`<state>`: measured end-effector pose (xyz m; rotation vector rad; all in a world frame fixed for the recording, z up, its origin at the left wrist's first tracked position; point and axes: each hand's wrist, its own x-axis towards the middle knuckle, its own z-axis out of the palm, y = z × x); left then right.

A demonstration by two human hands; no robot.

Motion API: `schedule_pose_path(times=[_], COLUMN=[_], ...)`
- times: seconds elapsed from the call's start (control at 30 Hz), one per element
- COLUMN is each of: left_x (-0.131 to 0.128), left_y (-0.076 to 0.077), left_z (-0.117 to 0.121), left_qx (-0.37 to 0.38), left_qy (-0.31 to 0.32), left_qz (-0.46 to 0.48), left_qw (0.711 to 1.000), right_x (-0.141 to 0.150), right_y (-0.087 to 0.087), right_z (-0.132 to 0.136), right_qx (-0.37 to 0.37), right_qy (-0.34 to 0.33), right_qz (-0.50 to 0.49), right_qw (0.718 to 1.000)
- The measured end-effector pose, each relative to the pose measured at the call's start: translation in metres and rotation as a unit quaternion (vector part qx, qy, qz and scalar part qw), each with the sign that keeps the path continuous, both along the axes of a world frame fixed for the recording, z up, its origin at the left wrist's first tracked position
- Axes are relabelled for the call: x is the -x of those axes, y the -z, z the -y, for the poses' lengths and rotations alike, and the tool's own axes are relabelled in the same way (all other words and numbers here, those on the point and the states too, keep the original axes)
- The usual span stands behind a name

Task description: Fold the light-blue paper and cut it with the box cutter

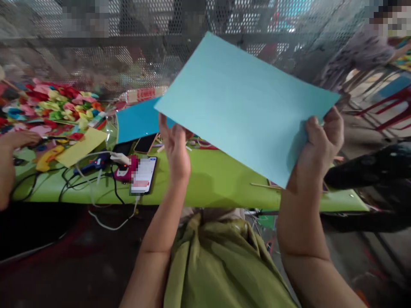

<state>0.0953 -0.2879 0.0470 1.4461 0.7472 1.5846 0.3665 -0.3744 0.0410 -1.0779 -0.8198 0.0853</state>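
Right hand (323,139) clamps fingers on 1 pale-blue sheet (240,107); left hand (176,147) touches it, finger closure unclear. A phone (153,171) lies near the front tabletop edge (221,196).

I saw a heap of coloured scraps (64,100) at the left of the green table (221,171). Nearer me lay a yellow card (85,145), a yellow glue gun (49,158), a blue one and a phone (150,171) beside a magenta block (121,173). Metal mesh (141,25) stood behind; I made out red furniture (398,97) far right.
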Motion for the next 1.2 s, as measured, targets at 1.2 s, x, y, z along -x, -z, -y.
schedule_pose_path(times=[1.2], left_x=[0.094], left_y=[0.095], left_z=[0.124], left_qx=[0.238], left_qy=[0.139], left_qz=[-0.266], left_qw=[0.924], right_x=[0.060], right_y=[0.105], right_z=[0.112], right_qx=[0.341], right_qy=[-0.264], right_qz=[0.077], right_qw=[0.899])
